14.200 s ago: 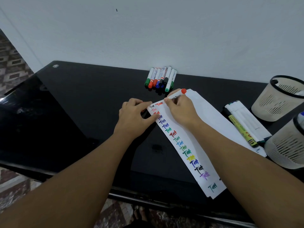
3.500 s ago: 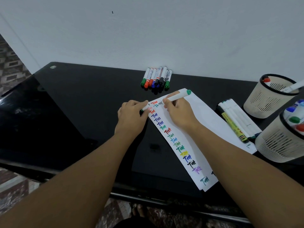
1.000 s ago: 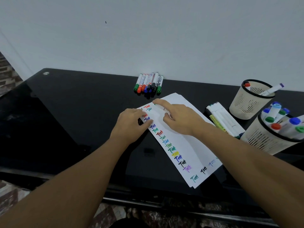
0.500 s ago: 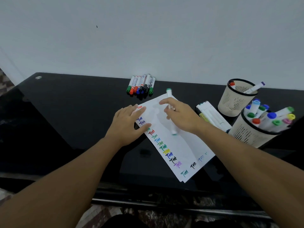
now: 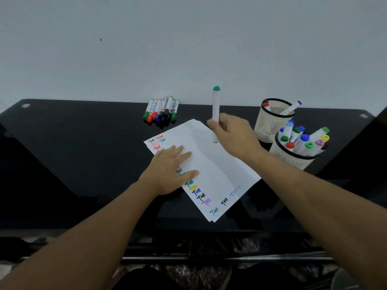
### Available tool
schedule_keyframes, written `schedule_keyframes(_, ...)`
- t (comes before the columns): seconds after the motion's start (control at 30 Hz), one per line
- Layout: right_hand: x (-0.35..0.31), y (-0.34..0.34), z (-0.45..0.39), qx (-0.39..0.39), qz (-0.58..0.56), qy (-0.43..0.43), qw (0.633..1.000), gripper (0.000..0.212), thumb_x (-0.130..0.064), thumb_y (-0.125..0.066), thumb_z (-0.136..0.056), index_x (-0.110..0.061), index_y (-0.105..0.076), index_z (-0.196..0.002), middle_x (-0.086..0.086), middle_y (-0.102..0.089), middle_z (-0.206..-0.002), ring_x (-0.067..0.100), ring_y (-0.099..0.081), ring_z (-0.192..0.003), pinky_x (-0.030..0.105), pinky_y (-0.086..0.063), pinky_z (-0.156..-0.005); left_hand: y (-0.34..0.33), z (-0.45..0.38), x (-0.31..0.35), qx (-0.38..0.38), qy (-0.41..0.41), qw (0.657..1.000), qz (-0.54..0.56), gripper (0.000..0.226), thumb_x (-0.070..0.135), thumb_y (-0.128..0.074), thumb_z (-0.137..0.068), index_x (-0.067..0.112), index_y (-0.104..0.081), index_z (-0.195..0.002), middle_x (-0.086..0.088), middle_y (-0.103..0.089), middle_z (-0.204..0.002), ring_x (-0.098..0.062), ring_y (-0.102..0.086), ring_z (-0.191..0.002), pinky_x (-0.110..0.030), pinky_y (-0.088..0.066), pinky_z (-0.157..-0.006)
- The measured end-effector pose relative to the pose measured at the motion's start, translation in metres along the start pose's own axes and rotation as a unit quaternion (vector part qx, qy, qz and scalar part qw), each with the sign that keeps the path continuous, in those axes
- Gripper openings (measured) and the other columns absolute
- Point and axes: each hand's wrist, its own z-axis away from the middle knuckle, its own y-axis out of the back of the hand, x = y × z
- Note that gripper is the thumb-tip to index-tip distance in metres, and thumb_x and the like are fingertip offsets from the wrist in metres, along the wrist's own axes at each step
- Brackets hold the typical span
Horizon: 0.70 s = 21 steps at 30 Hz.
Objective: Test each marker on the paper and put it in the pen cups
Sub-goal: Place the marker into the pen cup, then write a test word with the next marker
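Half the test marks (image 5: 193, 188) hide under the left hand (image 5: 169, 171)

Glossy black table (image 5: 88, 143), matt white paper (image 5: 211, 160), perforated plastic cups (image 5: 270, 122)

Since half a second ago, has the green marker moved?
Yes. The green marker lay on the paper; now the right hand holds it upright above it.
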Motion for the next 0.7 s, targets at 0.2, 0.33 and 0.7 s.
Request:
schedule_keyframes(0.2,-0.001,0.053,-0.016,0.077,0.034,0.034,0.996,0.024,-0.04,-0.051,-0.104,-0.018,-0.054,-0.11,-0.009,-0.067,-0.075,0.018,-0.065,-0.071,0.038,-0.051,-0.065,0.0,0.004,0.001,0.017,0.008,1.0,0.022,0.082,0.079,-0.044,-0.087,0.036,-0.035,-0.156,0.008,-0.018,-0.168,-0.011,-0.007,-0.155,-0.04,-0.002,-0.127)
schedule_keyframes(0.33,0.011,0.095,-0.033,0.13,0.074,0.01,0.989,0.027,-0.044,-0.052,-0.103,-0.021,-0.055,-0.115,-0.012,-0.067,-0.082,0.019,-0.066,-0.075,0.041,-0.056,-0.072,0.001,0.006,0.003,0.032,0.016,0.999,0.026,0.082,0.078,-0.05,-0.087,0.033,-0.04,-0.154,0.007,-0.023,-0.166,-0.013,-0.011,-0.155,-0.039,-0.001,-0.126)
schedule_keyframes(0.7,0.079,0.14,-0.054,0.127,0.099,-0.14,0.977,0.032,-0.042,-0.059,-0.101,-0.015,-0.057,-0.117,0.005,-0.066,-0.105,0.026,-0.062,-0.092,0.037,-0.046,-0.075,-0.002,0.003,-0.001,0.041,0.009,0.998,0.043,0.107,0.099,-0.03,-0.067,0.036,-0.044,-0.151,0.009,-0.027,-0.165,-0.013,-0.015,-0.154,-0.042,-0.007,-0.126)
